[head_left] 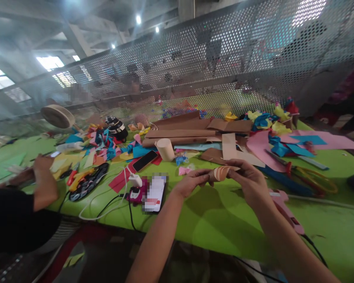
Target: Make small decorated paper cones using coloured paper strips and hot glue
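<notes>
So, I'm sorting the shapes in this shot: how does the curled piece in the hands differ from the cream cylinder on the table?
The curled piece is held between the left hand and right hand; the cream cylinder sits on the green table. The curled piece shows tan and paler bands, while the cream cylinder looks plain. Both have rounded sides.

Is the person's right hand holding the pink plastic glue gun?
No, the right hand pinches a curled tan paper piece, while the glue gun lies on the green tabletop.
</notes>
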### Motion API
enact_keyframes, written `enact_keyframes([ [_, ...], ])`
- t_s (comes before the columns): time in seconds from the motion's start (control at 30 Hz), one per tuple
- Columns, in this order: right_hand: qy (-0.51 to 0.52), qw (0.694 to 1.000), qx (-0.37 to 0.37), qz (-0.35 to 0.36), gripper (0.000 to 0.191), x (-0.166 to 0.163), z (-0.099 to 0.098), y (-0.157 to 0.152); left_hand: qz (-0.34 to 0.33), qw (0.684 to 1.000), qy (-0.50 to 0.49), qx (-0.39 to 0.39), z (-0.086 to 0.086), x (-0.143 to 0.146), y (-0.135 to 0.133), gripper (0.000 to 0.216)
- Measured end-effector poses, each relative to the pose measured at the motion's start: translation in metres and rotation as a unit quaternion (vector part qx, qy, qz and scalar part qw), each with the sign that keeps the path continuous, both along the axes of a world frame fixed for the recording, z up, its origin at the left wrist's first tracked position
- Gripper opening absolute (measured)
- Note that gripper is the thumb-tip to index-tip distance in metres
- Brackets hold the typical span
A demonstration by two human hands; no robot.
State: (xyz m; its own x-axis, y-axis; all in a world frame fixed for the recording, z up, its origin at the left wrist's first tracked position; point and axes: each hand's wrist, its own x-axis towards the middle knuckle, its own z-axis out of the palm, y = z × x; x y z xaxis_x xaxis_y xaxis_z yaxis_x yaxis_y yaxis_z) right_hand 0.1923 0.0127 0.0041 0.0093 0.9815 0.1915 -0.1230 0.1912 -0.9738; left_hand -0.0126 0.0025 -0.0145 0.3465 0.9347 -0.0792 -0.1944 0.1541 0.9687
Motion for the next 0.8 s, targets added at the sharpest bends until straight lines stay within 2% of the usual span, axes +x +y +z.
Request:
enact_keyframes([
  [0.07, 0.005, 1.000, 0.020, -0.016, 0.038, 0.000, 0.000, 0.000, -0.001, 1.000, 0.001, 0.021, 0.002, 0.001, 0.000, 0.064],
  [0.13, -0.007, 0.997, 0.055, -0.055, 0.035, 0.001, 0.001, -0.002, 0.010, 0.999, 0.008, 0.036, 0.004, 0.002, 0.000, 0.065],
  [0.27, -0.112, 0.975, 0.149, -0.118, 0.017, 0.003, 0.007, -0.008, 0.044, 0.997, 0.043, 0.048, 0.007, 0.005, 0.000, 0.064],
  [0.37, -0.167, 0.954, 0.198, -0.153, 0.018, 0.003, 0.013, -0.013, 0.060, 0.995, 0.049, 0.055, 0.006, 0.007, 0.001, 0.065],
  [0.47, -0.197, 0.947, 0.214, -0.133, 0.012, 0.001, 0.015, -0.014, 0.058, 0.995, 0.047, 0.061, 0.005, 0.008, 0.002, 0.064],
  [0.6, -0.237, 0.948, 0.196, -0.086, 0.014, 0.000, 0.010, -0.011, 0.046, 0.996, 0.031, 0.067, 0.002, 0.010, 0.003, 0.061],
  [0.8, -0.246, 0.947, 0.195, -0.065, 0.013, 0.001, 0.006, -0.006, 0.046, 0.997, 0.026, 0.057, 0.004, 0.009, 0.002, 0.059],
])
